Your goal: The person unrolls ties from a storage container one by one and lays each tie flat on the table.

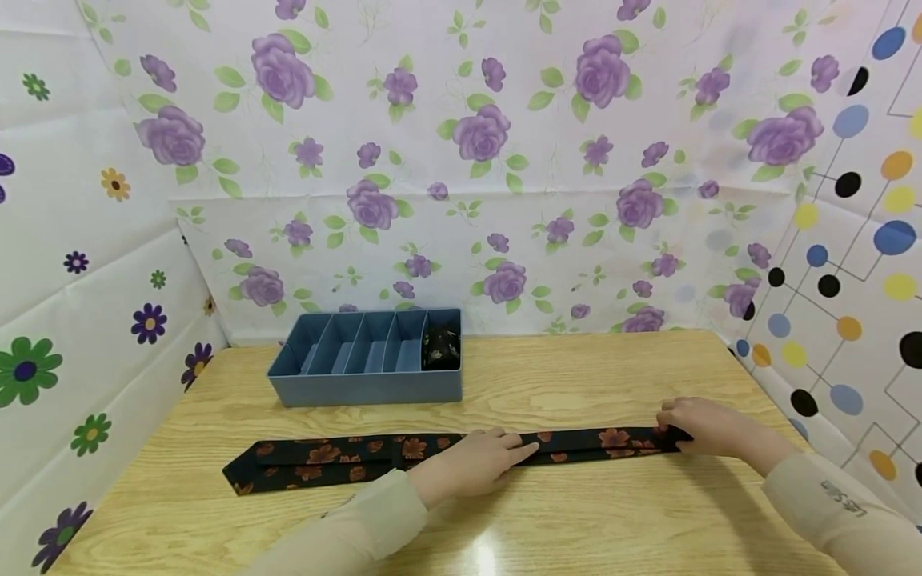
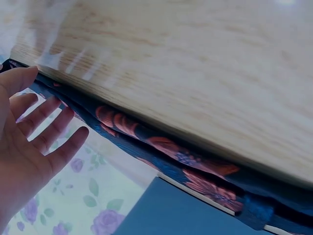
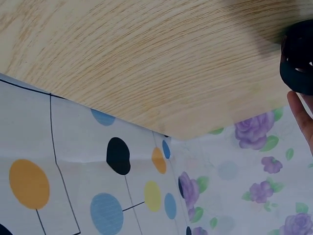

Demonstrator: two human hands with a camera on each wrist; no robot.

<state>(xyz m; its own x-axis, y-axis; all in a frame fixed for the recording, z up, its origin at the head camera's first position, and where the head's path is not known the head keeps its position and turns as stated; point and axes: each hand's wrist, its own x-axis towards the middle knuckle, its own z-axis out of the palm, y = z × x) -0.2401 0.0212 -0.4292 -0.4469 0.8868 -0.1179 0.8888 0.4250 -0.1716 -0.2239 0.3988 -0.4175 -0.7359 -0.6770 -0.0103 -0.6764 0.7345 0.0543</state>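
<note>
A dark necktie (image 1: pixel 324 462) with orange flowers lies lengthwise across the table, its pointed wide end at the left. Its narrower part lies along the top of the wide one, and a keeper loop (image 2: pixel 257 210) shows in the left wrist view. My left hand (image 1: pixel 471 462) rests on the middle of the tie, fingers extended and slightly spread. At the tie's right end, my right hand (image 1: pixel 702 428) grips the fabric with curled fingers. That end appears as a rounded dark fold (image 3: pixel 296 78) in the right wrist view, with a fingertip against it.
Behind the tie stands a blue-grey divided box (image 1: pixel 367 390) with several compartments; its rightmost one holds a dark patterned bundle (image 1: pixel 441 348). The wooden table (image 1: pixel 576 376) meets a purple-flowered backdrop (image 1: pixel 432 264) at the back and patterned sheets at both sides.
</note>
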